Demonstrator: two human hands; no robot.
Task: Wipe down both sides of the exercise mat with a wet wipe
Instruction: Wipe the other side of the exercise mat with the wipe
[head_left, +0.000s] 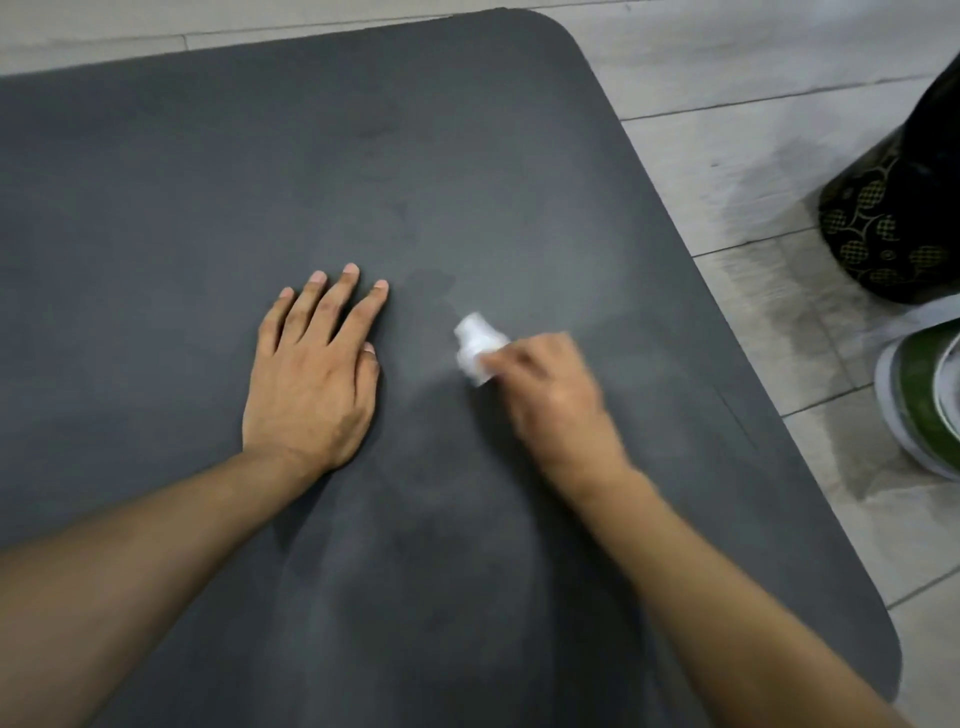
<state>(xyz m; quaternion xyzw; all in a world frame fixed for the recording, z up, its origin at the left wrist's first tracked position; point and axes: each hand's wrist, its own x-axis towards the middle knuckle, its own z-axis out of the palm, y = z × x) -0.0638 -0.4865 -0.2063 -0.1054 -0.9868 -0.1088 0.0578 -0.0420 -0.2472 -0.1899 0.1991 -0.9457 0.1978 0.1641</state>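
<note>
Pale floor tiles (727, 130) border a dark mat (260, 171) filling the frame; left hand (311, 374) lies flat, released, at centre, right hand (550, 395) beside it clutches a crumpled wipe (478, 345).

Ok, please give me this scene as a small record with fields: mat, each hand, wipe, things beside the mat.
surface: dark grey exercise mat, flat on a pale floor
left hand: palm down on the mat, fingers straight
right hand: blurred, grips the wipe
wet wipe: white, crumpled, at the right hand's fingers
beside mat: dark patterned object and green-and-white object, both on the right
</note>
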